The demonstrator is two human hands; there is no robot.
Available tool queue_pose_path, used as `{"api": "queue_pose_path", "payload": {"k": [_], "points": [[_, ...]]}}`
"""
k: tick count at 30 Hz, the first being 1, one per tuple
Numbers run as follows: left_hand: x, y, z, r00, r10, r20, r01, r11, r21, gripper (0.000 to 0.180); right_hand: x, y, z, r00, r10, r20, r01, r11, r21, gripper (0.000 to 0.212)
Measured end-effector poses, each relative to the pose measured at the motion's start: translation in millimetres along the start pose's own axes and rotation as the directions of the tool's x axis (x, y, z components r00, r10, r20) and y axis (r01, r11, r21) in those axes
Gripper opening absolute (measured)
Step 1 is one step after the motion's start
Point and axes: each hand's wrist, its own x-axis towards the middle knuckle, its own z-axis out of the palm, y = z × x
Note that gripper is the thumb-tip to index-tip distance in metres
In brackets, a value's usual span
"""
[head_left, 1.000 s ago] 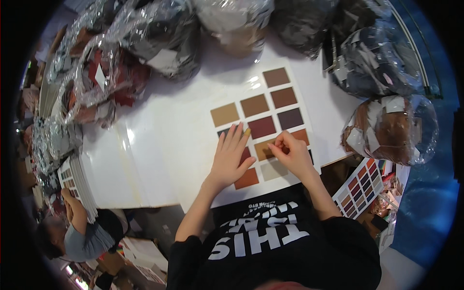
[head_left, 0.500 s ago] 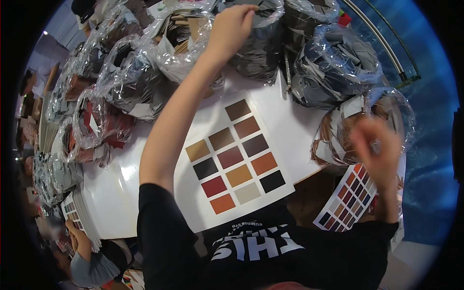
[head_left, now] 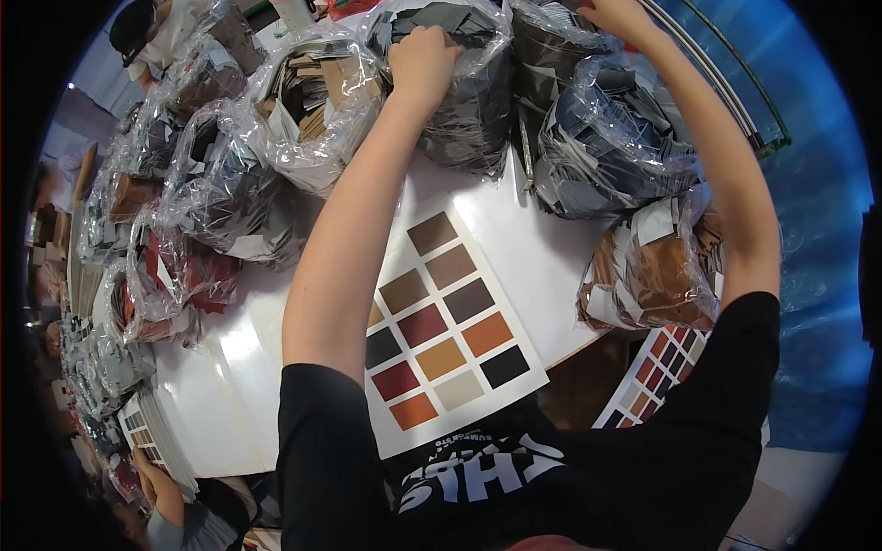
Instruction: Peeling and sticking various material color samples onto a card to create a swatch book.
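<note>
Left hand (head_left: 424, 66): bent over the grey bag (head_left: 469, 115), fingers curled; I can't tell if it pinches anything.
Right hand (head_left: 620, 13): up by the darker bag (head_left: 553, 46), cut off at the top; I can't tell its grip.
Colour card (head_left: 459, 336): on the white counter (head_left: 239, 367), partly behind the left arm (head_left: 340, 248).
Bag step: probably reaching for pieces.
Next move: calls for a gentle pinch, clear of the plastic.

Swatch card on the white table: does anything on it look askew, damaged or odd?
The brown swatch at the far end of the swatch card looks odd: no swatch shows just left of it, only bare card, so the layout looks uneven. The left arm hides part of that side. No tear or spill shows.
</note>
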Motion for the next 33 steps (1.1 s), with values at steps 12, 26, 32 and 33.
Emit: {"api": "queue_pose_path", "payload": {"k": [12, 26, 32, 33], "points": [[-8.0, 4.2, -0.9, 0.994, -0.011, -0.106, 0.008, 0.999, -0.034, 0.033, 28.1, 15.9, 39.2, 0.982, 0.182, -0.057, -0.187, 0.977, -0.099, 0.017], [-187.0, 35.3, -104.4, 0.962, -0.203, -0.18, 0.057, 0.8, -0.598, 0.017, 24.6, 8.7, 20.6, 0.797, 0.318, -0.514, -0.088, 0.902, 0.422, 0.021], [-345.0, 18.3, -135.1, 0.84, -0.484, 0.244, 0.525, 0.614, -0.589, 0.016, -37.2, -114.8, -103.5, 0.98, 0.184, -0.08, -0.041, 0.577, 0.816, 0.041], [-372.9, 9.7, -150.7, 0.739, -0.568, 0.363, 0.666, 0.53, -0.525, 0.018, -51.5, -155.9, -106.2, 0.987, 0.147, -0.062, -0.046, 0.636, 0.77, 0.038]]}}
